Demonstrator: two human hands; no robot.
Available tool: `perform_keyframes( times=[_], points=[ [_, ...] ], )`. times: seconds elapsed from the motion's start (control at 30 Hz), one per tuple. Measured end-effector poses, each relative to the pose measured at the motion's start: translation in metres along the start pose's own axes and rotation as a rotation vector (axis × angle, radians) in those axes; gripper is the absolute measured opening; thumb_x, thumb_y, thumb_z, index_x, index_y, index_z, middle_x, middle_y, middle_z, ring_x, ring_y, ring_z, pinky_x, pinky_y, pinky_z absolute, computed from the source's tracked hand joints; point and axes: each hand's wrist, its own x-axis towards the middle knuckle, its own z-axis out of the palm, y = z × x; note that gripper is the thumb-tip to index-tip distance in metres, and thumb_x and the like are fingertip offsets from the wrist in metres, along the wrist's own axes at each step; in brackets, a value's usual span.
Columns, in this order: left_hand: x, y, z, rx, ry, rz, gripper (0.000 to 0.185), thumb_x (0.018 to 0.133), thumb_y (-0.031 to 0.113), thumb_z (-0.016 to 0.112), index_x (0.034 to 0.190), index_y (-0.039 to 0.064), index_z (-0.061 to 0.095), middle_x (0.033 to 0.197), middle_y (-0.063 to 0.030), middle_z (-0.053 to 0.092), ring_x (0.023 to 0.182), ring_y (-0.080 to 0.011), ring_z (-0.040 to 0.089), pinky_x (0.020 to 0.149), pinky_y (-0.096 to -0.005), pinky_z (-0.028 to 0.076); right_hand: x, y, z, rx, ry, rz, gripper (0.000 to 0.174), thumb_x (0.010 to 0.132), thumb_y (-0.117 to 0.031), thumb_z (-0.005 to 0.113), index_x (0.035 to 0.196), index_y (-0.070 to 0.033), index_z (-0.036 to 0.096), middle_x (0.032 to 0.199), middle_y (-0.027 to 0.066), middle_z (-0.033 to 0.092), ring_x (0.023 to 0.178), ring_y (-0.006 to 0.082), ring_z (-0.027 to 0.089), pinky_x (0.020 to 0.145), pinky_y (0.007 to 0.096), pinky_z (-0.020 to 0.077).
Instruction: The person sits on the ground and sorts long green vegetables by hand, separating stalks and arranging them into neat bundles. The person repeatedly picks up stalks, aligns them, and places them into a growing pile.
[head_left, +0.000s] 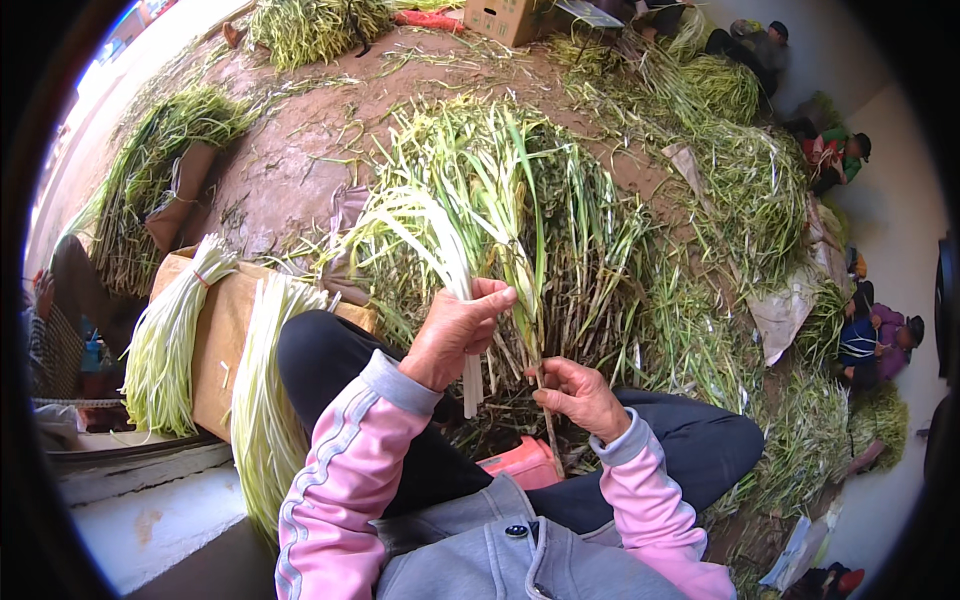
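Observation:
My left hand (463, 324) grips a small bunch of pale, stripped garlic scapes (448, 244), whose cut-looking ends hang below the fist. Between the thumb and fingers of my right hand (576, 394) is the thin, brownish stem of one leafy garlic stalk (535, 322). This stalk stands roughly upright, its green and yellow leaves spreading above, just right of my left hand. Directly beyond both hands lies a large heap of leafy garlic stalks (600, 240), with their bare stems towards me.
To my left, a tied bundle of pale scapes (180, 337) and a second pile (270, 375) lie on a cardboard box (217, 352). A red plastic stool (525, 461) shows between my legs. More stalk heaps (750, 195) line the right, where several people sit along the wall.

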Motion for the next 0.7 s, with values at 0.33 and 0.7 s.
perform_keyframes(
  times=[0.33, 0.7],
  points=[
    [0.008, -0.006, -0.005, 0.07, 0.044, 0.009, 0.018, 0.074, 0.016, 0.067, 0.076, 0.009, 0.05, 0.049, 0.0079, 0.037, 0.037, -0.0026, 0.028, 0.035, -0.0185, 0.018, 0.011, 0.006, 0.001, -0.096, 0.075, -0.046, 0.037, 0.078, -0.019, 0.063, 0.107, 0.0, 0.05, 0.081, 0.0019, 0.055, 0.07, 0.0067, 0.05, 0.062, 0.0201, 0.0432],
    [0.02, -0.013, -0.012, 0.046, 0.195, 0.142, 0.015, 0.074, 0.01, 0.065, 0.068, 0.008, 0.051, 0.047, 0.0051, 0.04, 0.035, -0.0044, 0.03, 0.032, -0.0205, 0.019, 0.049, -0.002, 0.007, 0.626, 0.372, -0.174, 0.008, 0.084, -0.015, 0.055, 0.086, -0.007, 0.053, 0.077, 0.002, 0.056, 0.066, 0.0091, 0.053, 0.061, 0.0212, 0.0439]
  ],
)
